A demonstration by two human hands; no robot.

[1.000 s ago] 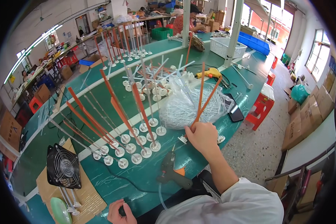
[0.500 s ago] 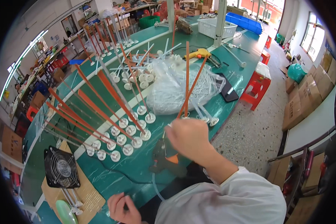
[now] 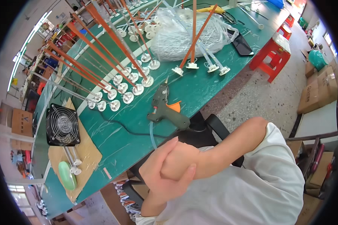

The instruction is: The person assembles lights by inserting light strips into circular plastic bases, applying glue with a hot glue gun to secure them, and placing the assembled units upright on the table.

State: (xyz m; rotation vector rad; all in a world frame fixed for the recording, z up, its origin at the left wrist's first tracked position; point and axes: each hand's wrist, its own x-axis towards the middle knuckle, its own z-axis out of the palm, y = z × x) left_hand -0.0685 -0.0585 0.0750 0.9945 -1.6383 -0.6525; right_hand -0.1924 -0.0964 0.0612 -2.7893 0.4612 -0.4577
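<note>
My left hand (image 3: 157,176) is wrapped around my right hand (image 3: 182,159) close to my chest, below the table's near edge. The right hand looks closed into a fist and is mostly covered; nothing shows in either hand. My right forearm runs in from the bent elbow at the right. A dark green glue gun (image 3: 165,110) with an orange trigger lies on the green table (image 3: 199,88) just beyond my hands, its cord trailing left. Orange and clear rods on round white bases (image 3: 133,90) stand in rows further back.
A clear plastic bag of white rods (image 3: 187,35) lies at the far side beside a black phone (image 3: 242,45). A small black fan (image 3: 62,125) and a green oval object (image 3: 67,175) rest on cardboard at left. A red stool (image 3: 273,56), cardboard boxes (image 3: 319,90) and a black chair (image 3: 218,127) are nearby.
My right hand has pulled back from the orange rods on the table to my chest, and my left hand has come up and clasped it. The view has tilted down.
</note>
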